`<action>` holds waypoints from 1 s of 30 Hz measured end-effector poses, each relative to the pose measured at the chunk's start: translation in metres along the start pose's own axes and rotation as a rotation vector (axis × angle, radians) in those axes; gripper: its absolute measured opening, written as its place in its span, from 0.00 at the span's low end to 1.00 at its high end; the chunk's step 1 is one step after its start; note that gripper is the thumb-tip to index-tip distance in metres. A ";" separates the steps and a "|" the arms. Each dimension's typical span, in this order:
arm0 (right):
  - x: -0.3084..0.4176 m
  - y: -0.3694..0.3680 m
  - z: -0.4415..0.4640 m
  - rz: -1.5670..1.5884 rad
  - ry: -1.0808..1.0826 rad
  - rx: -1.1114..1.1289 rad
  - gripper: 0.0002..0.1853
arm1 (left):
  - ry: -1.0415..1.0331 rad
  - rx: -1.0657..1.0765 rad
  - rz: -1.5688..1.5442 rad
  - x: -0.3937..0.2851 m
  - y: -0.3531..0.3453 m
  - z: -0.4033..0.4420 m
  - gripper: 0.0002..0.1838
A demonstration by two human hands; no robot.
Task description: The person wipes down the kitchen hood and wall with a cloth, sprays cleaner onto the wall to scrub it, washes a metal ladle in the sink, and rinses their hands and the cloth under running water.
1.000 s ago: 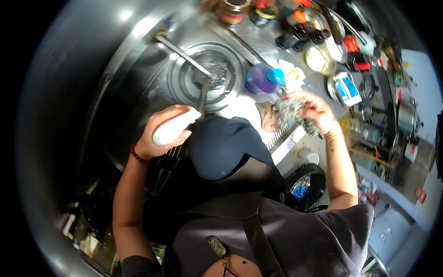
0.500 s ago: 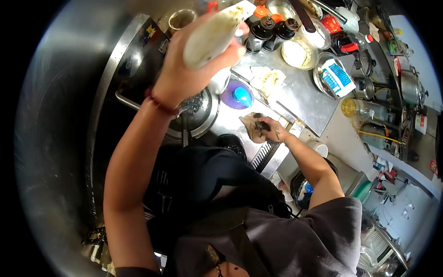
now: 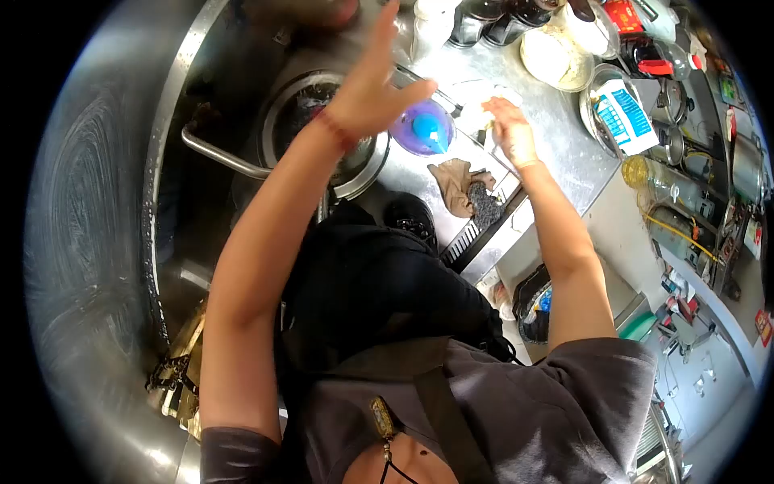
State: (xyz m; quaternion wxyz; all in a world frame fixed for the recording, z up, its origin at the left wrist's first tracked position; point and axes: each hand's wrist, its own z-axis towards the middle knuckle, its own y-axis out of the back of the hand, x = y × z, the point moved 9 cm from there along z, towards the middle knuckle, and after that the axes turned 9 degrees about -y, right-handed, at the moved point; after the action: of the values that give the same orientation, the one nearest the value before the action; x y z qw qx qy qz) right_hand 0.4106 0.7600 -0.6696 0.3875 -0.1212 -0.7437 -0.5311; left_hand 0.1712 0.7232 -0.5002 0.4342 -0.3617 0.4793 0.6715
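Note:
My left hand, a red bracelet at its wrist, is raised over the round pan with its fingers apart and nothing in it. A white bottle stands upright just beyond it. My right hand is over a pale crumpled paper on the steel counter; its fingertips are close together, and what they hold is too small to make out. Between the hands stands a purple bottle with a blue nozzle cap. A brown cloth and a grey scouring pad lie nearer to me.
Dark bottles, a bowl of pale food and a bowl with a blue-and-white packet line the far counter. A bent metal handle juts out at the left. Shelves with pots and jars stand at the right.
The white bottle has left my left hand and stands on the counter. The scouring pad lies beside the cloth, released from my right hand, which has moved up to the paper.

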 end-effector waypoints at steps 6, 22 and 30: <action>0.035 0.091 -0.035 -0.447 0.152 -0.454 0.25 | 0.771 0.390 -0.470 0.029 0.051 -0.200 0.23; 0.012 -0.071 -0.133 0.218 -0.383 0.285 0.29 | 1.197 0.049 -0.413 0.169 0.050 -0.309 0.14; -0.018 -0.157 -0.134 -0.611 -0.249 -0.053 0.24 | 1.169 0.192 -0.160 0.130 0.102 -0.322 0.16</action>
State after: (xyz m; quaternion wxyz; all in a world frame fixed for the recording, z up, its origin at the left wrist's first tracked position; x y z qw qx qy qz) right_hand 0.3895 0.5817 -0.7730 0.1131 0.0335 -0.7732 -0.6231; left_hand 0.0521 0.4290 -0.6733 0.1786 -0.6653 0.6686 0.2800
